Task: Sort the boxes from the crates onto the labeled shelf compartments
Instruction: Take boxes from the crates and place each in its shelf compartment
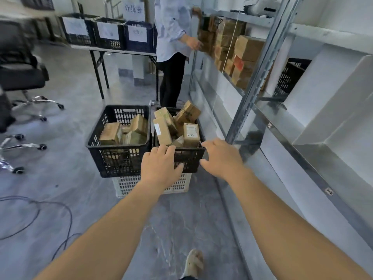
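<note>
Two black crates stand side by side on a white crate (129, 185) on the floor. The left black crate (119, 156) holds several brown cardboard boxes (110, 133). The right black crate (190, 158) is piled with more boxes, one upright with a white label (191, 134). My left hand (160, 165) hovers at the right crate's near rim, fingers apart, holding nothing. My right hand (221, 156) reaches toward the same crate's near right corner, open and empty. The metal shelf (282, 126) runs along the right; stacked boxes (238, 51) fill a far compartment.
Another person (173, 47) stands beyond the crates, hands at the far shelf boxes. A folding table (113, 50) behind carries three labeled dark crates. Office chairs (22, 81) stand at the left, and cables (40, 211) lie on the floor. A black crate (290, 77) sits on the shelf.
</note>
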Available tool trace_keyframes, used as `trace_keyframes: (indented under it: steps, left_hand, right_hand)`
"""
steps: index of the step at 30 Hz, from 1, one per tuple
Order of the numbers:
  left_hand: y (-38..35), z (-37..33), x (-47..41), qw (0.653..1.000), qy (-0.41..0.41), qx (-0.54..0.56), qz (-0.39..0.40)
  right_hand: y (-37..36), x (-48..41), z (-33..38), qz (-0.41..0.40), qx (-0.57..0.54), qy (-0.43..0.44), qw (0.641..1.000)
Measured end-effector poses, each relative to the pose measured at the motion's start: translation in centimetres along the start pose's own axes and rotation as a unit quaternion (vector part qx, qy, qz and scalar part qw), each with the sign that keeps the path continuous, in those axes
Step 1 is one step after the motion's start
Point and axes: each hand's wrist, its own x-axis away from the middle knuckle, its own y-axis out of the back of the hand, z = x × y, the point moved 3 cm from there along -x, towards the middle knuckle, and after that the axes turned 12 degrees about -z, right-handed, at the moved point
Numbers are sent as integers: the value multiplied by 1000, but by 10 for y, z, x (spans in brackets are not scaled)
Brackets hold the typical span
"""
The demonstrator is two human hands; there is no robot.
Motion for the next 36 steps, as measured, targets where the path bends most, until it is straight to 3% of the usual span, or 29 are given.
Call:
trace_keyframes:
  steps: [7, 21, 29, 36]
  left_hand:
    - [-44, 43, -72, 998, 53, -24, 11]
    - [-166, 99, -240, 983, 153, -32, 101]
    - [-247, 160, -279, 956, 224, 40, 185]
    - [-331, 188, -305, 935, 231, 107, 245]
  right_hand:
    - [-53, -103, -5, 4, -32, 49, 998]
    - [-169, -313, -42, 124, -78, 87, 985]
    - [-254, -364, -32, 204, -94, 36, 974]
    - [-332, -388, -26, 255, -105, -15, 961]
